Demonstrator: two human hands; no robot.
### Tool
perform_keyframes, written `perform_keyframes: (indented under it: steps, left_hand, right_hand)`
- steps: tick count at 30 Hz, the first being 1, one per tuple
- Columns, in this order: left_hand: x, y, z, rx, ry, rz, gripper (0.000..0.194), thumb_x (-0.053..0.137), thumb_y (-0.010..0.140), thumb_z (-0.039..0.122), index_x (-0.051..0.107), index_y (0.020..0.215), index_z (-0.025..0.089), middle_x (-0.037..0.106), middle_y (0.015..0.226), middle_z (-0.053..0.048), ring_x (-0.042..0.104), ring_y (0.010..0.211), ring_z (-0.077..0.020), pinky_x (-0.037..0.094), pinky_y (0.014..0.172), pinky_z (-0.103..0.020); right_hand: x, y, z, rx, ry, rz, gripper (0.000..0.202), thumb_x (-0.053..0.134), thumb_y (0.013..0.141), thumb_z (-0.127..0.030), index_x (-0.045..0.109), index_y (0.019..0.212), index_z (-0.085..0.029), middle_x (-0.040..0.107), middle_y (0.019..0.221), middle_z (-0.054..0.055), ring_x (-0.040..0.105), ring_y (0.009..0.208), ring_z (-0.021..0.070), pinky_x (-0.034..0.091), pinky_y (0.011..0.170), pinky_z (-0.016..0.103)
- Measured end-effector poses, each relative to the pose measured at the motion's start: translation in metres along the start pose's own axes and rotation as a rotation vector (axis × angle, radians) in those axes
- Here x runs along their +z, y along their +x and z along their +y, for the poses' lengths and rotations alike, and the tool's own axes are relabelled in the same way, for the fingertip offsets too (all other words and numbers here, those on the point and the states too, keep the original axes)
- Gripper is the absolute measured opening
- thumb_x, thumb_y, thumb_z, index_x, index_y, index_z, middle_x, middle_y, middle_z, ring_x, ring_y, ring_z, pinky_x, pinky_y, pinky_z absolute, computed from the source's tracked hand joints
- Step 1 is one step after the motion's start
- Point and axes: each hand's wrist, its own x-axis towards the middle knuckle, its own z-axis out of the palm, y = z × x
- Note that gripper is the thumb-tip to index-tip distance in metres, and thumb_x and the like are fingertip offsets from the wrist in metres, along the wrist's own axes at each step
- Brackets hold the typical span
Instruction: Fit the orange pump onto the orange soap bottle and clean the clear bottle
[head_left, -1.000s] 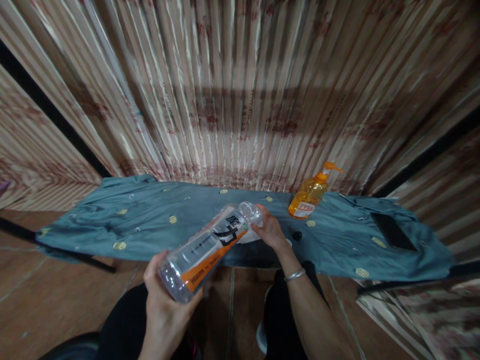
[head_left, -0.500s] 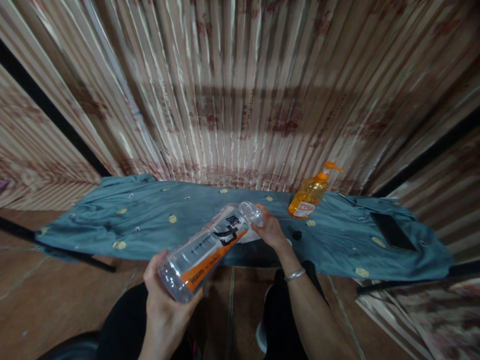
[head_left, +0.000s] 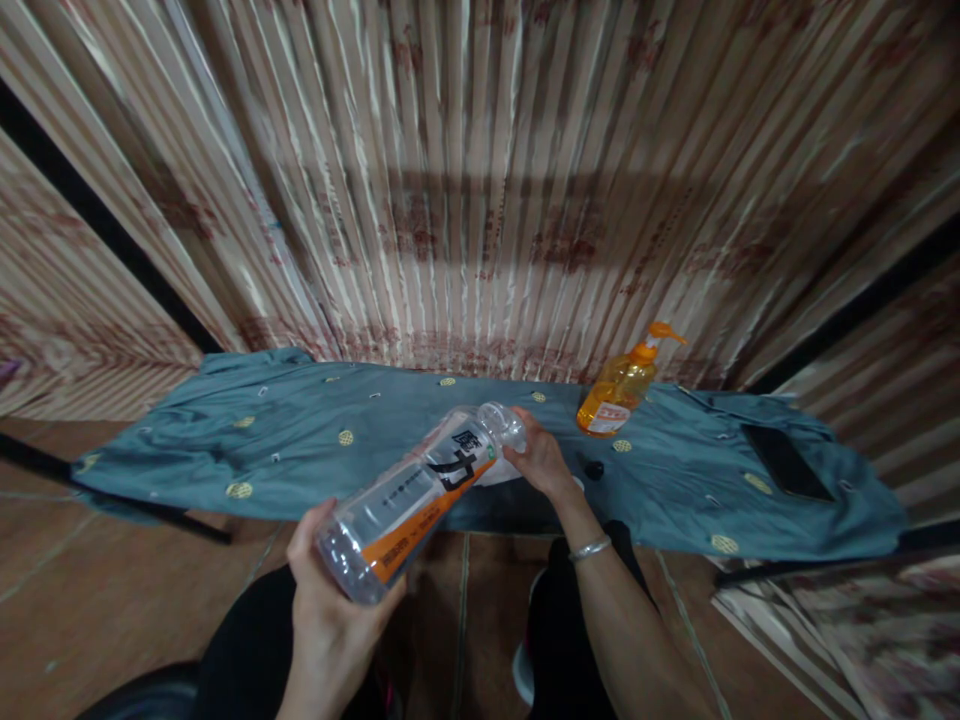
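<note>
Your left hand wraps the clear bottle's base at lower centre, tilting its neck toward your right hand, whose fingers pinch the cap.

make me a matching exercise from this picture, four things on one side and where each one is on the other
Things:
1. clear bottle
2. orange pump bottle
3. black phone
4. bracelet

Places:
a. lying flat at the right end of the blue cloth
b. on the wrist of the right hand
c. tilted, base in the left hand
d. standing by the curtain

Pairs: 1-c, 2-d, 3-a, 4-b
</note>
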Motion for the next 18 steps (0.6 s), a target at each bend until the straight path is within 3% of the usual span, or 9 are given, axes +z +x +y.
perform_keyframes:
  steps: [9, 14, 18]
  left_hand:
    - [0.0005, 0.0008, -0.0006, -0.001, -0.011, 0.003, 0.093, 0.086, 0.059, 0.049, 0.047, 0.140, 0.027, 0.061, 0.126, -0.010, 0.067, 0.103, -0.0287, 0.059, 0.093, -0.048]
    - [0.0010, 0.0010, 0.0013, -0.010, -0.045, 0.011, 0.089, 0.086, 0.058, 0.045, 0.048, 0.138, 0.030, 0.061, 0.124, -0.007, 0.068, 0.102, -0.0275, 0.060, 0.088, -0.043]
    - [0.0005, 0.0009, 0.0035, -0.009, -0.012, 0.009, 0.090, 0.086, 0.059, 0.047, 0.049, 0.139, 0.030, 0.062, 0.122, -0.008, 0.068, 0.098, -0.0281, 0.061, 0.085, -0.046]
  right_hand:
    - [0.0014, -0.0006, 0.0024, 0.000, -0.017, 0.007, 0.063, 0.067, 0.077, -0.016, 0.056, 0.139, -0.019, 0.069, 0.136, 0.013, 0.068, 0.125, 0.0283, 0.053, 0.109, 0.045]
    - [0.0011, -0.0006, 0.0022, 0.019, -0.012, -0.001, 0.063, 0.067, 0.077, -0.017, 0.056, 0.139, -0.018, 0.068, 0.137, 0.014, 0.067, 0.126, 0.0296, 0.053, 0.110, 0.047]
    - [0.0009, -0.0004, 0.0022, -0.017, 0.012, 0.010, 0.063, 0.067, 0.076, -0.016, 0.056, 0.138, -0.017, 0.068, 0.136, 0.016, 0.067, 0.125, 0.0313, 0.054, 0.109, 0.051]
